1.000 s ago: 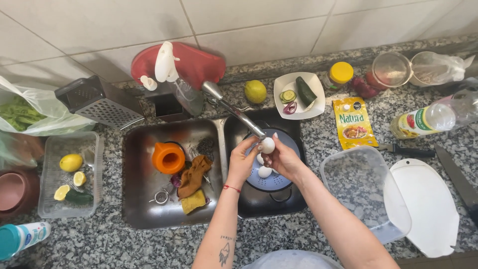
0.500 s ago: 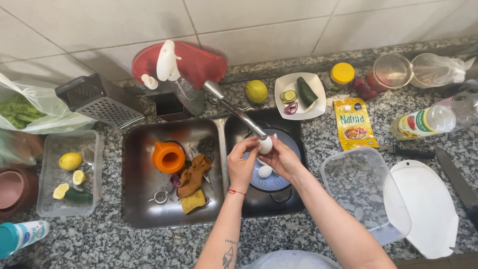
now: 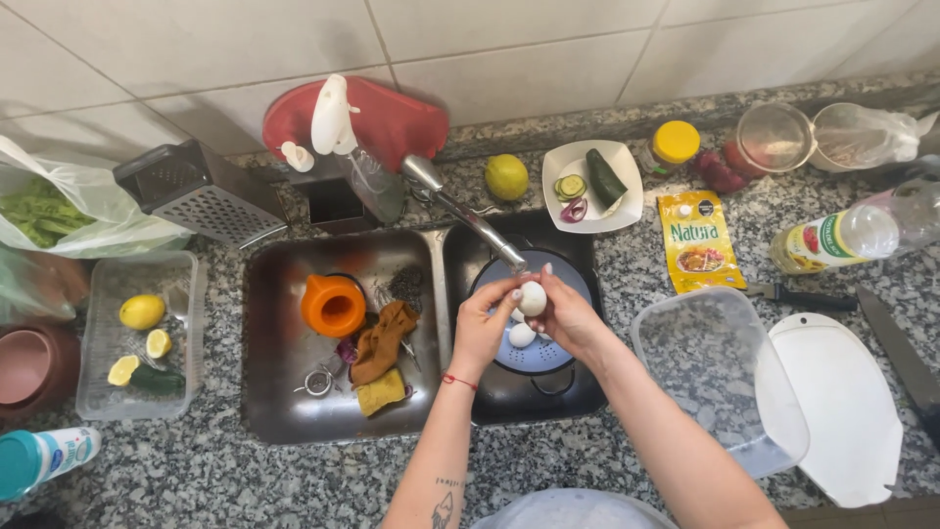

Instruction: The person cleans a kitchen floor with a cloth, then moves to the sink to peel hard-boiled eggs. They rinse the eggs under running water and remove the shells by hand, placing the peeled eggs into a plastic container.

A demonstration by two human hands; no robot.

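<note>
Desk [image 3: 607,460] of speckled granite carries a double sink [image 3: 294,392], with a blue colander [image 3: 534,353] in its right basin. Left hand [image 3: 482,328] and right hand [image 3: 570,315] together grip an egg [image 3: 532,297] under the tap [image 3: 470,217], above the colander.

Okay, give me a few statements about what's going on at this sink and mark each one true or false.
1. Both hands, left hand and right hand, hold a white egg. True.
2. The egg is over the left basin. False: it is over the blue colander in the right basin.
3. An orange cup sits in the left basin. True.
4. The grater stands right of the sink. False: left.
</note>
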